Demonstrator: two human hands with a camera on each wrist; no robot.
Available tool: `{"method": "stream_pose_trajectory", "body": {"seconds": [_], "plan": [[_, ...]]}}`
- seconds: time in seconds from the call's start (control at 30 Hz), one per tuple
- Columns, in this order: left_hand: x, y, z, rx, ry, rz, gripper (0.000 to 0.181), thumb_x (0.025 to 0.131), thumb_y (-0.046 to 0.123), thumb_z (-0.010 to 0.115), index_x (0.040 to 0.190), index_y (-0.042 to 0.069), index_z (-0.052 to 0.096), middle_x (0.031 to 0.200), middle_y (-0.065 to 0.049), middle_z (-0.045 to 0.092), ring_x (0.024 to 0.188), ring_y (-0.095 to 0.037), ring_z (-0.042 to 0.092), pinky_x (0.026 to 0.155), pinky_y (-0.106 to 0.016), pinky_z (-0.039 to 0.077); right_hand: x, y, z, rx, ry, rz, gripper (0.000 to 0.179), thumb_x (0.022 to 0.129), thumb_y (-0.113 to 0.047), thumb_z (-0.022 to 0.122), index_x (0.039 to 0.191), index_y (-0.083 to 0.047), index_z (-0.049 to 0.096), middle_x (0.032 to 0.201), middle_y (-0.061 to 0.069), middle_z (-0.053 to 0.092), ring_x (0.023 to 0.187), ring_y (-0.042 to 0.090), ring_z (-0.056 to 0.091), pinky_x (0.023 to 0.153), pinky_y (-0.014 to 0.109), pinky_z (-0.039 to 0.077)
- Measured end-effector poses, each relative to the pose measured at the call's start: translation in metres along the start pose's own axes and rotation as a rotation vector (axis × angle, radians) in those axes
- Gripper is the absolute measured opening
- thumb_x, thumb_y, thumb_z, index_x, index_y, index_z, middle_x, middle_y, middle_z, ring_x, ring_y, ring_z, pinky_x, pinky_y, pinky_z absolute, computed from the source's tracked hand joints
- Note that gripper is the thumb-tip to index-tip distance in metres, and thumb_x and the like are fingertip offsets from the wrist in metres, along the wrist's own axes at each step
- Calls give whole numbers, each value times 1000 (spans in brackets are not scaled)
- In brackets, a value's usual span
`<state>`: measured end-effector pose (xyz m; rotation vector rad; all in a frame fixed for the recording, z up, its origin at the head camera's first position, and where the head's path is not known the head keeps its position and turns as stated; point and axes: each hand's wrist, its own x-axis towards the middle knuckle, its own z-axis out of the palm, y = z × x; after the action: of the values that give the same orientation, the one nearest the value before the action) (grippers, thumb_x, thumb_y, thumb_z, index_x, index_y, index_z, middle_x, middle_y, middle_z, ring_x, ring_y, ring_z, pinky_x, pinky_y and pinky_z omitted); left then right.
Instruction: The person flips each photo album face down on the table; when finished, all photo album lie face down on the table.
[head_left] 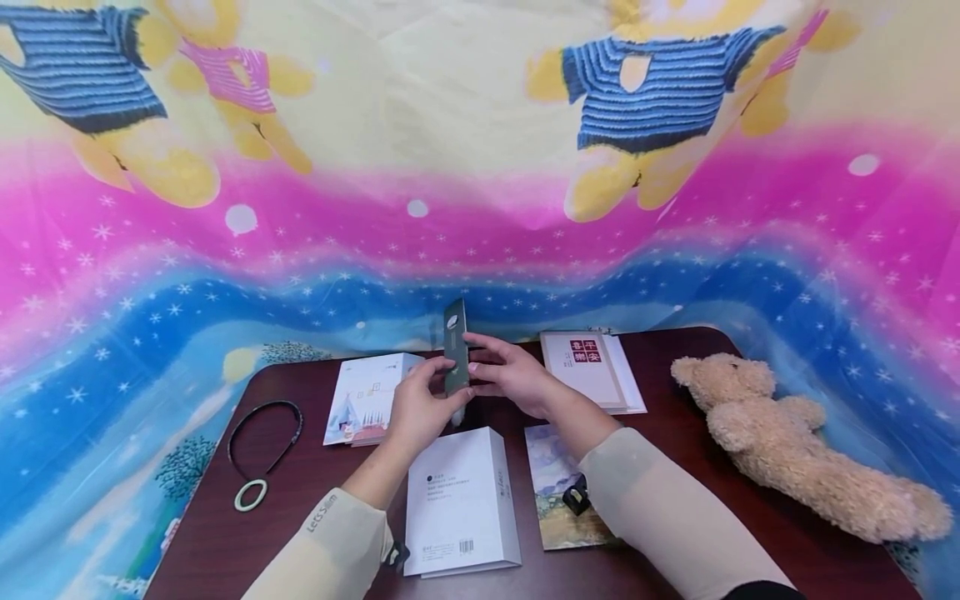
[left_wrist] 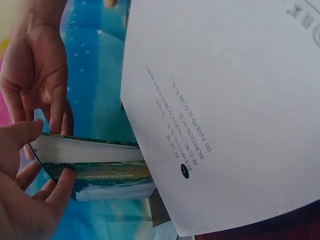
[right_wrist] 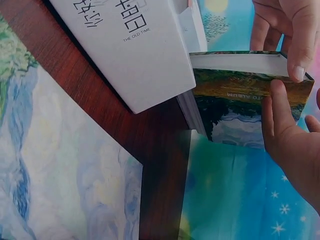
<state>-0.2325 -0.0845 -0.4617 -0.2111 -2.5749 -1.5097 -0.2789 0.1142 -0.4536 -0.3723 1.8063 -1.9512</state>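
A small photo album (head_left: pixel 455 350) with a dark green cover stands upright between both hands over the back middle of the table. Its painted cover with "PHOTO ALBUM" lettering (right_wrist: pixel 235 95) and white page block show in the right wrist view. My left hand (head_left: pixel 423 400) pinches the album, its thumb (left_wrist: pixel 22 132) across the near edge and fingers on the painted side. With fairly straight fingers, my right hand (head_left: pixel 517 375) touches the album's right side. Nearest to me is a large white box-like book (head_left: pixel 457 508), upright with printed text and a barcode.
Left lies an illustrated white book (head_left: pixel 363 396), with a dark cord bearing a pale ring (head_left: pixel 251 495) beside it. A beige book with red characters (head_left: pixel 581 367) is at back right. A landscape-painting booklet (head_left: pixel 555 492) lies under my right forearm; a plush bear (head_left: pixel 787 450) lies far right.
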Motion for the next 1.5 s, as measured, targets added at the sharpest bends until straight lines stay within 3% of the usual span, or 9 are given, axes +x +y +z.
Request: {"method": "stream_pose_trajectory", "body": {"seconds": [0.3, 0.67, 1.0, 1.5], "plan": [[-2, -1, 4, -97, -107, 0, 65, 86, 16, 87, 143, 10, 57, 133, -11, 64, 121, -23, 66, 90, -36, 59, -5, 3, -8, -31, 57, 17, 58, 104, -17, 65, 158, -24, 46, 153, 14, 46, 135, 32, 55, 100, 45, 54], [-1, -3, 11, -77, -173, 30, 68, 86, 14, 86, 146, 14, 55, 143, -9, 57, 131, -27, 59, 98, -42, 54, -8, 7, -17, -17, 90, 18, 56, 102, -13, 67, 155, -19, 49, 151, 16, 48, 128, 31, 60, 105, 55, 49], [0, -3, 15, -73, -237, 64, 72, 87, 16, 86, 149, 10, 50, 152, -8, 47, 133, -25, 55, 103, -38, 51, -12, 12, -24, -16, 123, 2, 60, 98, -9, 71, 154, -15, 49, 151, 18, 48, 126, 33, 61, 100, 51, 54], [-2, -4, 23, -175, -312, -14, 68, 93, 17, 80, 152, 8, 48, 148, -17, 50, 131, -34, 59, 101, -38, 53, -21, 22, -36, 21, 175, 28, 59, 98, 2, 64, 154, -10, 47, 151, 21, 49, 128, 37, 60, 95, 49, 56]]}}
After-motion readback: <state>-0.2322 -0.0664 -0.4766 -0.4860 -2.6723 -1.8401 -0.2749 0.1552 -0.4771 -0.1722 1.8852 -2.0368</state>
